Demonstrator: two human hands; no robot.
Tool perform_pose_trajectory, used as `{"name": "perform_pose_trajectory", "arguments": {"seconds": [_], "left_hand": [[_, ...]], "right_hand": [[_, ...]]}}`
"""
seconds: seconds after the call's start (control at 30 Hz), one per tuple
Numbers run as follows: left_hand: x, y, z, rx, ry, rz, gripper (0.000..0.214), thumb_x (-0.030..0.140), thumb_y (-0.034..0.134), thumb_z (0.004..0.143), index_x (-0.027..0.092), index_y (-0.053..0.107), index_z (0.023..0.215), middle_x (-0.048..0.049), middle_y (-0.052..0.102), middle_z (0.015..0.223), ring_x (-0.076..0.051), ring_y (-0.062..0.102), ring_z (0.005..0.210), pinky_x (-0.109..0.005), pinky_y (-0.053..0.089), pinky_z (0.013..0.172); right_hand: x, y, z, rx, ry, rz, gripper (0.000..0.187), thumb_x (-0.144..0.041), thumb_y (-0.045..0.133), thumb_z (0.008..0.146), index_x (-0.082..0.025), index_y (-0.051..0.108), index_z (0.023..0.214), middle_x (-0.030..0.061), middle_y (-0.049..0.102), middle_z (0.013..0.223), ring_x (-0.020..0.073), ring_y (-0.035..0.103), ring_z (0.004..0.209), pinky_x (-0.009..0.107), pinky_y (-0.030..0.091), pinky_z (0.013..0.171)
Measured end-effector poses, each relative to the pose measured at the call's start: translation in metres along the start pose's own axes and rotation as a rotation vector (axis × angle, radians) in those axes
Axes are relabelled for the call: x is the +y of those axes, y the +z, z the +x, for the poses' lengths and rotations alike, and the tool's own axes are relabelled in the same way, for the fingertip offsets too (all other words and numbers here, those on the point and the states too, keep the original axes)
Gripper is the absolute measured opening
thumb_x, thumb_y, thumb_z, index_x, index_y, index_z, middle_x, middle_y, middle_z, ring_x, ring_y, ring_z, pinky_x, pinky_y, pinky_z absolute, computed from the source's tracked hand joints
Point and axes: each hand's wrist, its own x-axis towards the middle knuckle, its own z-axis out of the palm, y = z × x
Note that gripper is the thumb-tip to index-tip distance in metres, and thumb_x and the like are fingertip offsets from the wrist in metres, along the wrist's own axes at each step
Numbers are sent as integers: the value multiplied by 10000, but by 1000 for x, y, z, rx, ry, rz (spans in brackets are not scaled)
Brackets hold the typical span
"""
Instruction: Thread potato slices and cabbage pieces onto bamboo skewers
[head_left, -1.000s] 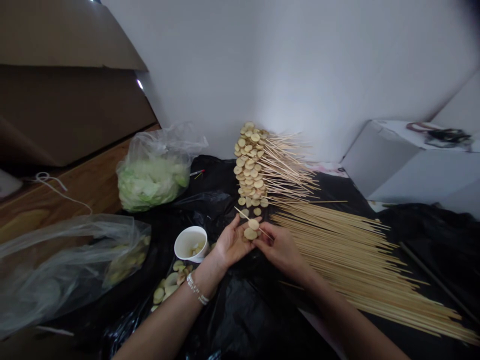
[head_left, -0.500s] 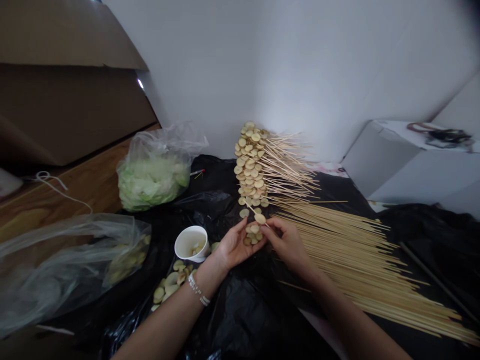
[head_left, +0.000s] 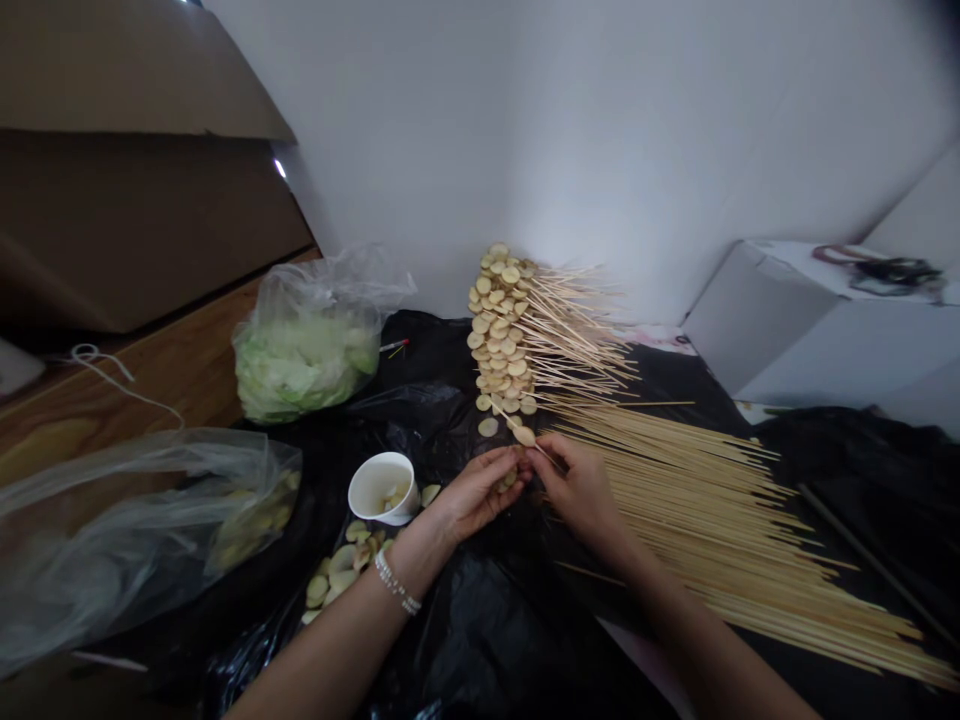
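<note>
My right hand (head_left: 574, 483) is closed on a thin wooden skewer (head_left: 541, 455), which points up and to the left. One pale potato slice (head_left: 524, 437) is threaded on it, just beyond the fingers. Cupped beside it, my left hand (head_left: 480, 492) holds several potato slices (head_left: 507, 481), partly hidden by its curled fingers. Its fingertips meet those of the right hand near the skewer. Ahead of both hands lies a stack of skewered potato slices (head_left: 496, 340), their sticks pointing right. A single loose slice lies just beyond the left hand.
Many bare skewers (head_left: 720, 510) spread over the black plastic sheet (head_left: 487, 630) at right. Left stand a white cup (head_left: 384, 487) with slices inside, loose slices (head_left: 341, 570), a bag of cut cabbage (head_left: 307, 360) and a clear bag (head_left: 150, 530). A white box (head_left: 795, 310) stands far right.
My left fingers have curled over the slices, and that hand has turned inward towards the skewer. The skewer and its slice have shifted slightly to the right.
</note>
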Motion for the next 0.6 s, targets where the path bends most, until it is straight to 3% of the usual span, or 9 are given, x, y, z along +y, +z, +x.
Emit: {"name": "perform_pose_trajectory", "arguments": {"seconds": [0.13, 0.27, 0.33, 0.5, 0.6], "left_hand": [[-2, 2, -1, 21, 35, 103, 130, 151, 730, 752, 90, 697, 862, -71, 703, 790, -84, 648, 611, -139, 520, 542], [3, 5, -2, 22, -12, 16, 98, 61, 644, 781, 88, 691, 863, -81, 709, 817, -115, 677, 683, -155, 537, 584], [6, 4, -1, 59, -78, -48, 88, 111, 608, 817, 85, 684, 853, -79, 702, 772, -129, 683, 680, -157, 535, 558], [7, 1, 0, 36, -222, -59, 363, 419, 564, 868, 75, 663, 806, -74, 664, 647, -144, 657, 548, -167, 501, 428], [5, 0, 1, 52, -227, -110, 282, 347, 567, 880, 90, 639, 788, -61, 665, 653, -136, 660, 545, -154, 492, 421]], "right_hand": [[3, 1, 0, 5, 41, 9, 159, -299, 526, 872, -195, 641, 835, 24, 685, 742, 150, 609, 666, 247, 438, 640], [3, -4, 2, 73, 35, -14, 155, -302, 527, 876, -187, 627, 847, 18, 668, 749, 144, 591, 667, 245, 423, 632], [2, -6, 2, 85, 5, -34, 150, -294, 525, 883, -189, 620, 837, 9, 652, 736, 137, 577, 657, 241, 413, 624], [3, -4, -1, 48, -194, -161, 161, -221, 502, 902, -177, 642, 835, 28, 630, 764, 141, 569, 712, 243, 407, 671], [6, 1, -4, 15, -285, -286, 193, -213, 485, 915, -168, 667, 868, 44, 607, 772, 149, 556, 704, 249, 400, 650]]}}
